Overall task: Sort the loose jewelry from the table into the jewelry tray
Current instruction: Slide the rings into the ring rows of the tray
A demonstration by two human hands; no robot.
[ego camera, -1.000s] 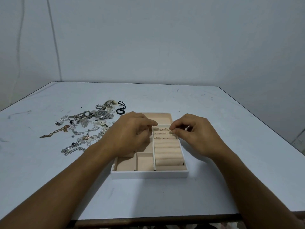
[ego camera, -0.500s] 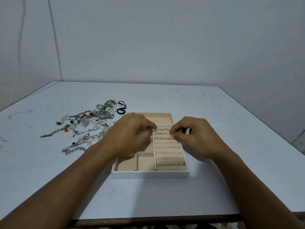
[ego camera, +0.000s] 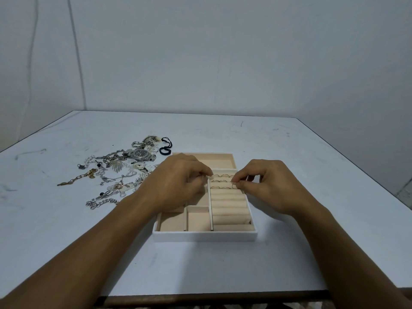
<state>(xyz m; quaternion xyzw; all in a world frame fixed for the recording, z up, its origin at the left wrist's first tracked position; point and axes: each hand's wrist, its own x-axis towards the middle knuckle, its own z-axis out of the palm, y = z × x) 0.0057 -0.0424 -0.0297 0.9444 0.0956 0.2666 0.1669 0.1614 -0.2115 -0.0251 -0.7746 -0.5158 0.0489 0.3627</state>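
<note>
Right hand (ego camera: 267,186) pinched thin ring (ego camera: 234,185) between thumb and fingertip, at third groove of ring rolls, right side of tray (ego camera: 205,236). Left hand (ego camera: 176,186) curled over tray's middle divider; could not tell whether it held anything. Few rings (ego camera: 219,175) already seated in far grooves; near rolls and near compartments looked bare. Pile (ego camera: 116,172) of chains, bracelets and watch (ego camera: 140,153) lay on bench (ego camera: 289,253), left of tray. Judged task early: some rings done, bulk left.
</note>
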